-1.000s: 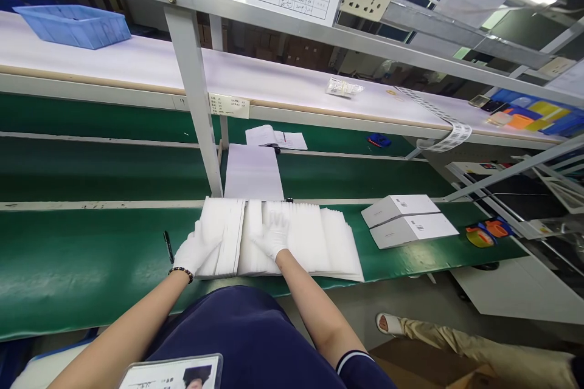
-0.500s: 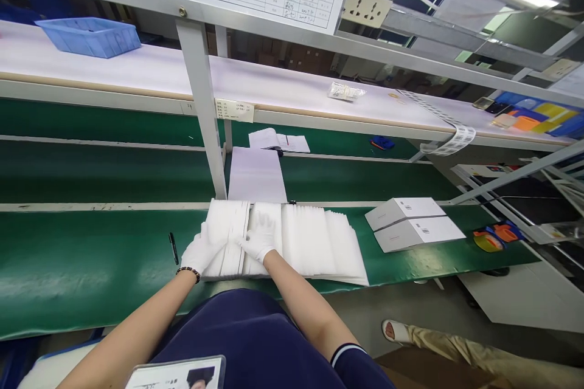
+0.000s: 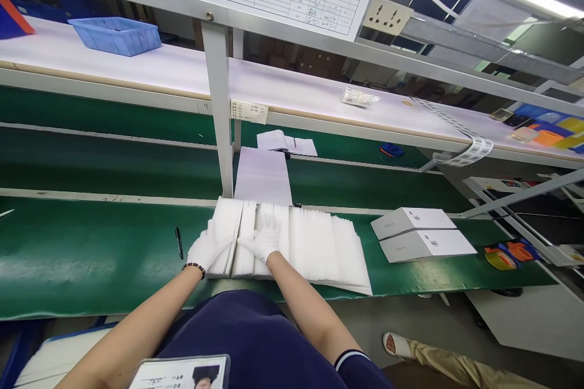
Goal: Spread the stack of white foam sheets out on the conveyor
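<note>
A fanned row of white foam sheets (image 3: 319, 243) lies on the green belt (image 3: 91, 249) in front of me. Both my hands wear white gloves. My left hand (image 3: 208, 247) rests on the left end of the row, fingers curled over the upright sheets. My right hand (image 3: 262, 241) lies just to its right, fingers spread across the sheets and pressing them leftward. A bead bracelet circles my left wrist.
A black pen (image 3: 179, 242) lies left of the sheets. Two white boxes (image 3: 422, 234) sit to the right on the belt. A white sheet stack (image 3: 263, 175) and papers lie behind. A blue bin (image 3: 115, 34) stands on the upper shelf. Another person's foot (image 3: 396, 343) shows at bottom right.
My right hand has slid left along the sheets toward my left hand, closing the gap. The view has shifted a little to the left.
</note>
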The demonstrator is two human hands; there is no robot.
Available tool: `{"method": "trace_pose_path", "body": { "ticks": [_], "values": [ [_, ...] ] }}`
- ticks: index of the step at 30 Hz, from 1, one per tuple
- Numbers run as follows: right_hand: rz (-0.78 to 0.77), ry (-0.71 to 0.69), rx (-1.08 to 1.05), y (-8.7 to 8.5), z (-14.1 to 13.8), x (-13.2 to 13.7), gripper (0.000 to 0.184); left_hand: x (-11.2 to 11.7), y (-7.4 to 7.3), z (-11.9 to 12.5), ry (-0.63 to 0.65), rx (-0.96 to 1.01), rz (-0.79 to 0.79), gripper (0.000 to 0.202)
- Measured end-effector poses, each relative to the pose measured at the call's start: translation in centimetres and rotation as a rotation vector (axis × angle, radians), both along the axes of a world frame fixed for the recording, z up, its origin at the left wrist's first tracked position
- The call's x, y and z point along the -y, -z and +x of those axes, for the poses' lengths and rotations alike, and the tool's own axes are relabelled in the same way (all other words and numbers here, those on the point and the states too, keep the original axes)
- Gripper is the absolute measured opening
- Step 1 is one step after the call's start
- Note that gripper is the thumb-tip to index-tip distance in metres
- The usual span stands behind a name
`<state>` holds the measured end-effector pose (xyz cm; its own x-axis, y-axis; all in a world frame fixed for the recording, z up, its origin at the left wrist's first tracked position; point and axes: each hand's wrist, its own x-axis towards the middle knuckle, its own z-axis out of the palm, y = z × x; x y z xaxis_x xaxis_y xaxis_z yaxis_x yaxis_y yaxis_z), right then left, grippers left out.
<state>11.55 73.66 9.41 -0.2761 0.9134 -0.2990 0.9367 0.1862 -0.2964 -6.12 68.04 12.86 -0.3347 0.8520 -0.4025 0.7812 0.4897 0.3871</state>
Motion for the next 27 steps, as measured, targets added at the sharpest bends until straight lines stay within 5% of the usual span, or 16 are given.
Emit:
{"method": "trace_pose_path", "body": {
  "ticks": [14,21,27],
  "values": [
    [0.108,0.01,0.02,-1.0,1.3,0.7,0.069,0.2,0.3,-0.4,0.015,0.02,0.044,0.088],
    [0.132,0.007,0.015,-1.6,0.8,0.8,0.084,0.1,0.1,-0.3,-0.037,0.097,0.041,0.09],
    [0.112,-0.139,-0.012,-2.3,-0.4,1.3,0.048,-0.1,1.1,-1.3,-0.112,0.263,0.068,0.093]
  ]
}}
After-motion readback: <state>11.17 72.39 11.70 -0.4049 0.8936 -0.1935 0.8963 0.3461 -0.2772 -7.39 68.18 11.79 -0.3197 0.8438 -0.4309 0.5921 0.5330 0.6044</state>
